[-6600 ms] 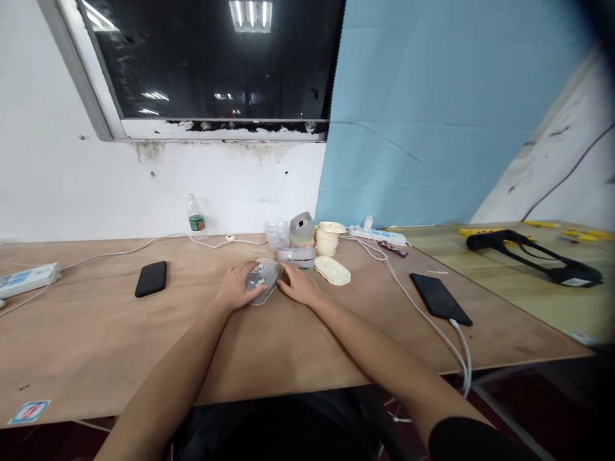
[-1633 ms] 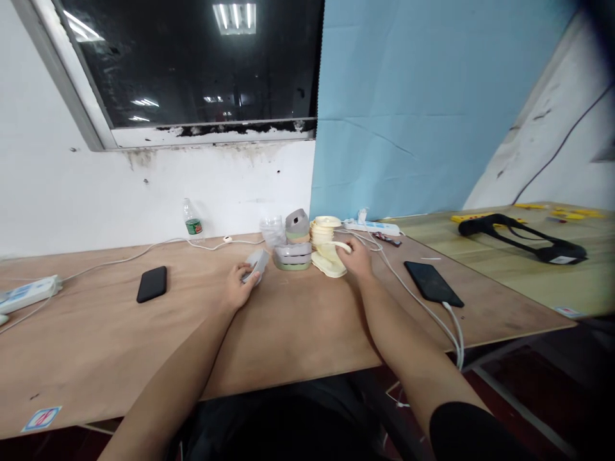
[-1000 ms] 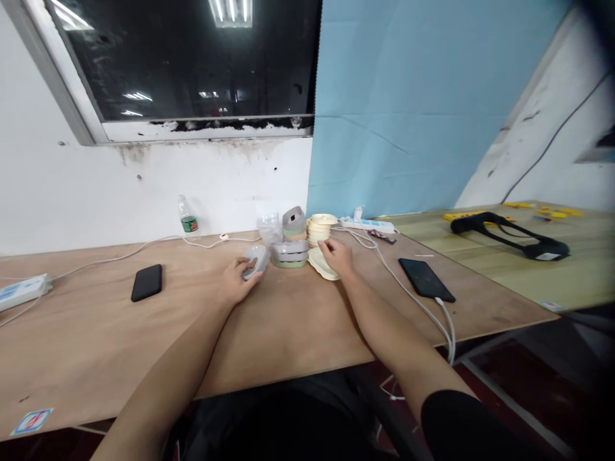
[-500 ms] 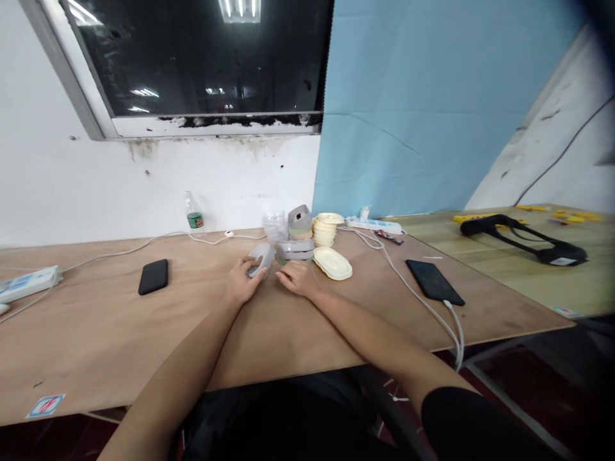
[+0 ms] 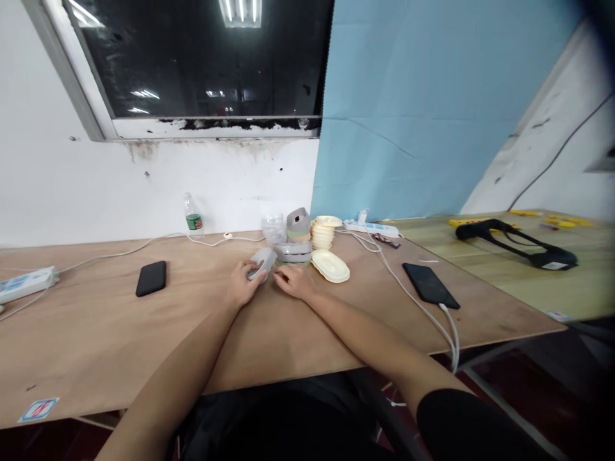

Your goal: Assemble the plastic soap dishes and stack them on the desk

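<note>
My left hand (image 5: 244, 282) is closed around the near left side of an oval, greyish translucent plastic container piece (image 5: 262, 262), tilted on the table. Just to its right, my right hand (image 5: 294, 280) rests on the wood with loosely bent fingers a little apart; nothing shows in them. Behind that hand sits a low stack of oval grey plastic containers (image 5: 295, 251), partly covered by the fingers. A grey container with a small dark hole (image 5: 298, 221) leans on top at the back. Right of the hand lies a cream oval lid (image 5: 330, 266).
Clear cups (image 5: 273, 228) and stacked cream bowls (image 5: 323, 235) stand at the back. A bottle (image 5: 193, 218) is by the wall. A black phone (image 5: 151, 278) lies left, a cabled phone (image 5: 430, 285) right. Power strips (image 5: 29, 283) and white cables lie about. A black strapped frame (image 5: 516, 243) sits right.
The right hand's fingers have loosened slightly and shifted a little left. The left hand keeps its hold on the grey piece. The view has moved slightly.
</note>
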Action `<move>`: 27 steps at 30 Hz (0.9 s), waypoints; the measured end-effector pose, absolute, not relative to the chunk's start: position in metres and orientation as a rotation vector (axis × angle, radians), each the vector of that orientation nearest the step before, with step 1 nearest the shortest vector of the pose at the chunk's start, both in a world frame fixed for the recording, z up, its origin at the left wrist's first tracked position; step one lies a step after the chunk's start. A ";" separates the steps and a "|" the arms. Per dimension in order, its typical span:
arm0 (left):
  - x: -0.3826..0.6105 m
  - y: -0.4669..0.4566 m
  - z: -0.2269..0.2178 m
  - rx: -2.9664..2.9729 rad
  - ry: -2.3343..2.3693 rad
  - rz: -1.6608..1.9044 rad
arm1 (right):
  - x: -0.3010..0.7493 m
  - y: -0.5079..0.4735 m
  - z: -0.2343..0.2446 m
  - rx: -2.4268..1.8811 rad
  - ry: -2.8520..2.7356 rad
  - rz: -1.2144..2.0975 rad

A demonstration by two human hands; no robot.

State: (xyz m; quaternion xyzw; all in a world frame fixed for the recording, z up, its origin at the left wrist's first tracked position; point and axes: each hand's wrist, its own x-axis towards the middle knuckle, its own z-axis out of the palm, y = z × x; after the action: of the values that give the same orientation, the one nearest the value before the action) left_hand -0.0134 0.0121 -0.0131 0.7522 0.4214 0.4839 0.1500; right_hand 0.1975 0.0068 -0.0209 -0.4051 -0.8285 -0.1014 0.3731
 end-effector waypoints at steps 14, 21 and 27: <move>-0.019 0.015 -0.016 1.932 0.931 1.353 | 0.222 0.012 -0.003 -1.173 -1.888 -0.007; -0.016 0.017 -0.011 1.903 1.079 1.313 | 0.221 0.014 0.000 -1.154 -1.679 0.046; -0.016 0.026 -0.011 1.408 1.228 1.481 | 0.213 0.003 0.001 -0.970 -1.928 -0.256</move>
State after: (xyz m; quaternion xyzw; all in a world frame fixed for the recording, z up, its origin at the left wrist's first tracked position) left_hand -0.0161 0.0264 -0.0115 0.5487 0.4785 0.5771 0.3701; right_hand 0.2132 0.0031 0.0011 -0.3949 -0.7852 -0.1043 0.4655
